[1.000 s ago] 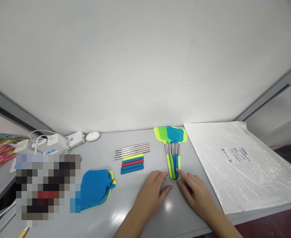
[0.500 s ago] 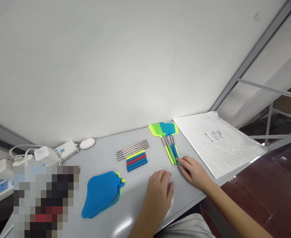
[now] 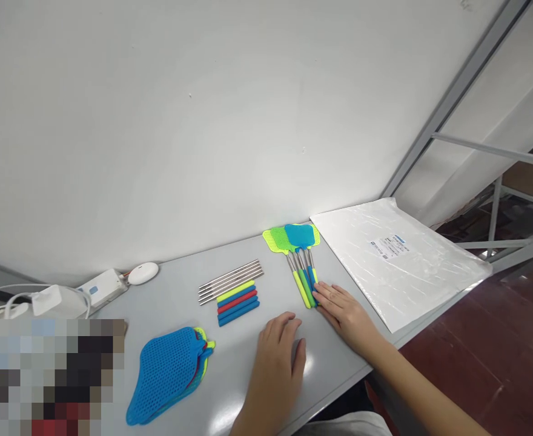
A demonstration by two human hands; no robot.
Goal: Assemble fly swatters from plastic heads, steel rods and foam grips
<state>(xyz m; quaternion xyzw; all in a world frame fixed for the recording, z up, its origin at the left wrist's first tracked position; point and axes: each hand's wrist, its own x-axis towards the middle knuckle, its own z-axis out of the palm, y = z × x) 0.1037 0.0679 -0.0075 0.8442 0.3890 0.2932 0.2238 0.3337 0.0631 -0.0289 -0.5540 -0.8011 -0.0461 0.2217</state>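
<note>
My left hand [image 3: 277, 354] rests on the table with its fingers loosely bent, thumb apart, and nothing in it. My right hand [image 3: 346, 316] lies flat and open, its fingertips against the handle ends of a fanned row of fly swatters [image 3: 304, 284]. Their mesh heads, in yellow, green and blue, overlap near the wall. To the left of them lie several loose handles [image 3: 238, 301] in yellow, blue and red, side by side. Behind these, several metal rods [image 3: 231, 281] are lined up. A stack of loose swatter heads [image 3: 169, 372], blue on top, is at the front left.
A white plastic-wrapped package [image 3: 398, 260] with a label covers the table's right end. Along the back left are a white oval device [image 3: 143, 274], a power strip [image 3: 100, 289] and white cables. A blurred-out block hides the left corner. The wall [image 3: 203, 151] borders the table behind.
My right hand has settled flatter over the swatter handle ends, its fingers closer together. The view has shifted slightly, moving the table items left in the picture. My left hand stays resting on the table.
</note>
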